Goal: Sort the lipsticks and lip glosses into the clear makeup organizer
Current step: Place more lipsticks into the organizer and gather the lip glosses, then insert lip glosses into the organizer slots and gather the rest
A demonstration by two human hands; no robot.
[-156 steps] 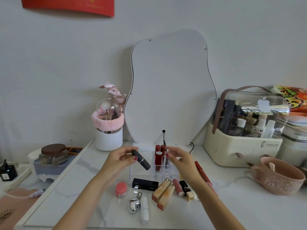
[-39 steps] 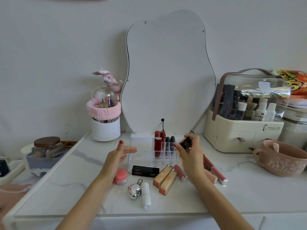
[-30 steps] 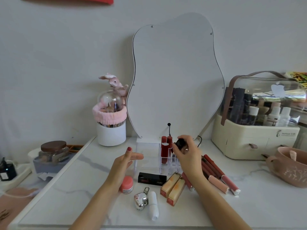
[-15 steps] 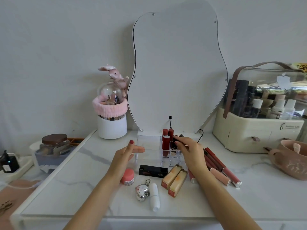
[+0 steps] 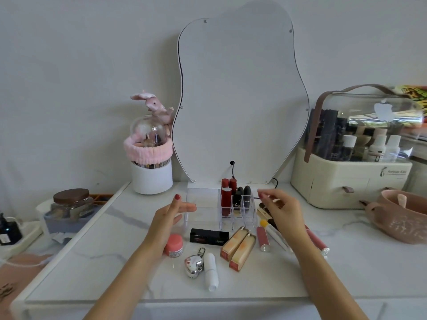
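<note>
Clear organizer [image 5: 203,205] stood on the counter [image 5: 120,257] before the mirror [image 5: 240,95]. Red lipsticks [image 5: 226,197] and two black ones [image 5: 246,197] stood upright in its right slots. Left hand [image 5: 167,219] rested open against its left wall, grip empty. Right hand [image 5: 285,212] hovered just right of it, fingers loosely spread, holding nothing. Black lipstick [image 5: 209,236] and two orange tubes [image 5: 238,248] lay near, unsorted.

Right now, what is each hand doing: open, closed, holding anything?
Left hand: open, empty, beside the clear organizer.
Right hand: open, fingers loosely curled, holding nothing.
</note>
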